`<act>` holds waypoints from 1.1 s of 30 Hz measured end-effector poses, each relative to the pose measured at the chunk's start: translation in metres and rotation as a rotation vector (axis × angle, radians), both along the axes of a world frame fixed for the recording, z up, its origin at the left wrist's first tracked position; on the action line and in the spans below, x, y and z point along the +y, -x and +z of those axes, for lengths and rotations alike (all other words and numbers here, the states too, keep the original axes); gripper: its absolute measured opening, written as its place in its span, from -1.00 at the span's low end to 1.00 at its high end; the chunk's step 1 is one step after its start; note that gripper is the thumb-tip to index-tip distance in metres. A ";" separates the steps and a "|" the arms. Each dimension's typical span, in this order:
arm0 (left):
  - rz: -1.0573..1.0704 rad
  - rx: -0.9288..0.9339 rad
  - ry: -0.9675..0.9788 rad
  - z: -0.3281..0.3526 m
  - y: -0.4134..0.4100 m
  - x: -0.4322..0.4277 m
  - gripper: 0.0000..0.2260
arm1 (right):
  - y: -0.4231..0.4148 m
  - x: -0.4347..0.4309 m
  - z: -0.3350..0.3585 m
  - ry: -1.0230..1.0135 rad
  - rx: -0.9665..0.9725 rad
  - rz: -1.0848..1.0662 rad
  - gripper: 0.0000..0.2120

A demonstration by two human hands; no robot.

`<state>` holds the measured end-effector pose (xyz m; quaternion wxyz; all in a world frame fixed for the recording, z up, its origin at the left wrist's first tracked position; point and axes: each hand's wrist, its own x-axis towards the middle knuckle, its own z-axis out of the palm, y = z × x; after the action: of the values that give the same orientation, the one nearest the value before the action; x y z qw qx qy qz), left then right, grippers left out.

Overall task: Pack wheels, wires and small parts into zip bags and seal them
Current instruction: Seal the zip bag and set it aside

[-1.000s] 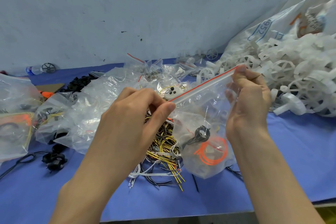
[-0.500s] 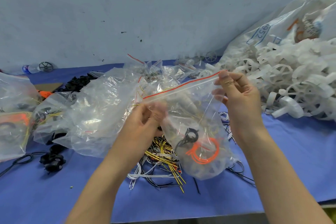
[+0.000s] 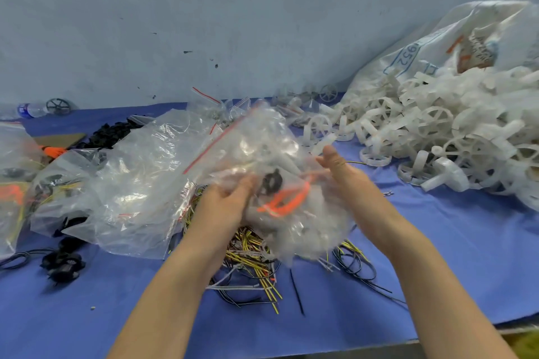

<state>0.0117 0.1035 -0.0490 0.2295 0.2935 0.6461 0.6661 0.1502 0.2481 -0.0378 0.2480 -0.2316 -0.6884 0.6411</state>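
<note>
Blur hides both hands' [image 3: 230, 198] grip on zip bag [image 3: 262, 154], perhaps loose.

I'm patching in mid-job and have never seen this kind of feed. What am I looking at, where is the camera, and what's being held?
There is no machine: a person works bare-handed, filmed by a wide-angle camera on their head, looking down. The left hand and right hand hold a clear zip bag between them above the blue table; motion blur hides the exact grip. An orange ring and a black part show inside. Below lies a tangle of wires. White plastic wheels pile up on the right, more clear bags on the left.
</note>
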 end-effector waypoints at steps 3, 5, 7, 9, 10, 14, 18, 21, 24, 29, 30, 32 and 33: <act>0.140 -0.236 -0.187 0.012 0.009 -0.002 -0.77 | 0.001 -0.007 -0.002 0.177 0.008 0.280 -0.53; 0.198 -0.311 -0.255 0.014 0.009 -0.005 -0.77 | 0.007 -0.014 -0.005 0.220 0.080 0.388 -0.52; 0.176 -0.364 -0.287 0.014 0.008 -0.005 -0.72 | 0.019 -0.023 -0.008 0.207 0.175 0.355 -0.63; 0.041 -0.393 -0.270 0.014 0.007 -0.006 -0.59 | 0.031 -0.031 -0.012 0.247 0.266 0.246 -0.70; -0.035 -0.395 -0.249 0.015 0.006 -0.008 -0.54 | 0.036 -0.033 -0.014 0.266 0.294 0.214 -0.72; -0.235 -0.351 -0.264 0.013 0.010 -0.019 -0.59 | 0.051 -0.043 -0.018 0.279 0.313 0.193 -0.77; -0.136 -0.302 -0.321 0.010 0.017 -0.028 -0.70 | 0.066 -0.053 -0.015 0.284 0.296 0.191 -0.81; 0.012 -0.369 -0.394 0.009 0.026 -0.035 -0.65 | 0.080 -0.066 -0.013 0.275 0.298 0.209 -0.80; 0.096 -0.376 -0.447 0.009 0.036 -0.043 -0.67 | 0.099 -0.081 -0.012 0.285 0.323 0.221 -0.76; 0.221 -0.344 -0.514 0.011 0.047 -0.062 -0.58 | 0.132 -0.108 -0.010 0.393 0.388 0.256 -0.71; 0.241 -0.328 -0.519 0.010 0.050 -0.068 -0.58 | 0.138 -0.113 -0.011 0.416 0.390 0.264 -0.72; 0.276 -0.299 -0.525 0.008 0.059 -0.083 -0.58 | 0.149 -0.123 -0.011 0.428 0.379 0.266 -0.66; 0.296 -0.282 -0.519 0.008 0.067 -0.092 -0.60 | 0.155 -0.127 -0.011 0.432 0.369 0.257 -0.56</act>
<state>-0.0557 0.0114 -0.0407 0.1348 0.1500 0.4522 0.8688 -0.0049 0.1214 -0.0487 0.2308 -0.0700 -0.5032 0.8298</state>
